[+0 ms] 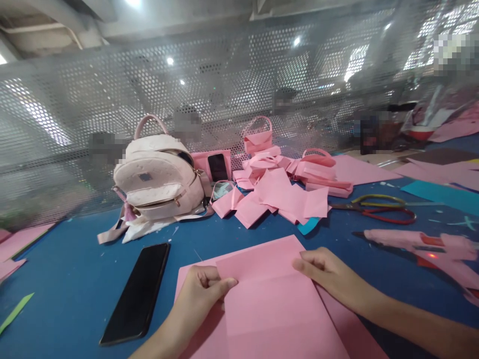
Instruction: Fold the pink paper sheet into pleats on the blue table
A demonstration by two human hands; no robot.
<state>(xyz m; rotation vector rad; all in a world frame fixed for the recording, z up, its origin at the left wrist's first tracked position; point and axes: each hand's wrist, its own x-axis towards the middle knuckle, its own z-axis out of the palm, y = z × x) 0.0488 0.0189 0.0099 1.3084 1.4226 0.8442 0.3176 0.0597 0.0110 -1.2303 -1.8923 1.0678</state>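
Head view: curled hands (204,291) (326,271) on paper (273,304)

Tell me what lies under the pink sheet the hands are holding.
A second pink sheet shows beneath the held sheet, its edges sticking out on both sides, on the blue table. Anything under their middle is covered.

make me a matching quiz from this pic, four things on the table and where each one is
1 phone
2 backpack
3 scissors
4 sheet

a held by left hand and right hand
b flat, left of the sheet
c upright by the mesh wall
d right of the pink pile

Pairs: 1-b, 2-c, 3-d, 4-a
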